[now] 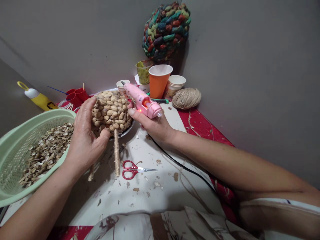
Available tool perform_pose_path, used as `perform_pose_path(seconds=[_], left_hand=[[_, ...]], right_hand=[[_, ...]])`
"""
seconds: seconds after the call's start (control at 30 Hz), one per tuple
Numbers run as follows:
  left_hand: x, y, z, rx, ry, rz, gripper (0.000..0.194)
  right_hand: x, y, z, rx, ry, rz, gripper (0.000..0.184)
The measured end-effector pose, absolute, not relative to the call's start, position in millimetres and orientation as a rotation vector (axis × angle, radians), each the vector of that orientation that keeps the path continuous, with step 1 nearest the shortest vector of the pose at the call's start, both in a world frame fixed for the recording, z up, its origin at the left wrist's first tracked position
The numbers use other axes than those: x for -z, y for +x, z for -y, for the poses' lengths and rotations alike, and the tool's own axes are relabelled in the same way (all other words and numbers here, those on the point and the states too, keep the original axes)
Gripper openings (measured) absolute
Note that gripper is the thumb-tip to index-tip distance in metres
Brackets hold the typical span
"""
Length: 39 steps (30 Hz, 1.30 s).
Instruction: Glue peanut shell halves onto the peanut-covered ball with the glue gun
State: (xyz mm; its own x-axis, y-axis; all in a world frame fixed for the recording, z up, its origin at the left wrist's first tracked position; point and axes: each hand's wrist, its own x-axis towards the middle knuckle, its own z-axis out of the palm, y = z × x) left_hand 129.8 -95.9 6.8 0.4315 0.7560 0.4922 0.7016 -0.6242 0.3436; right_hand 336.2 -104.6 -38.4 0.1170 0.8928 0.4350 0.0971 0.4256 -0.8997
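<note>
My left hand (pixel 86 136) is wrapped round a ball covered in peanut shells (pixel 111 111), which sits on a twine-wrapped stick (pixel 116 151). My right hand (pixel 152 125) grips a pink hot glue gun (pixel 141 100) whose light glows orange. Its nozzle points toward the upper right side of the shell ball. The black cord (pixel 180 165) of the glue gun runs back along my right forearm.
A green basket (pixel 15 146) of peanut shells stands at the left. Red scissors (pixel 133 170) lie on the white sheet. Behind are an orange cup (pixel 158 80), paper cups (pixel 175 85), a twine ball (pixel 186 98), red cups (pixel 76 95) and a multicoloured shell ball (pixel 166 30).
</note>
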Motion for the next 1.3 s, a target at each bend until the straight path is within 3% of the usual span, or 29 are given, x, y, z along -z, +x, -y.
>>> perform_pose_path(seconds=[0.43, 0.6, 0.83, 1.3], left_hand=[[6.6, 118.9, 89.8, -1.043, 2.791, -1.274, 0.077], [5.3, 123.2, 92.0, -1.14, 2.953, -1.343, 0.053], [1.6, 123.1, 88.5, -1.021, 2.996, -1.345, 0.008], [3.1, 121.7, 93.0, -1.003, 2.942, -1.208, 0.024]], right_hand=[[38.3, 335.4, 105.1, -0.743, -0.962, 1.329, 0.035], [41.5, 336.1, 103.5, -0.735, -0.962, 1.332, 0.035], [44.1, 337.0, 100.7, -0.731, -0.941, 1.336, 0.038], [45.0, 336.7, 100.4, -0.728, -0.929, 1.348, 0.037]])
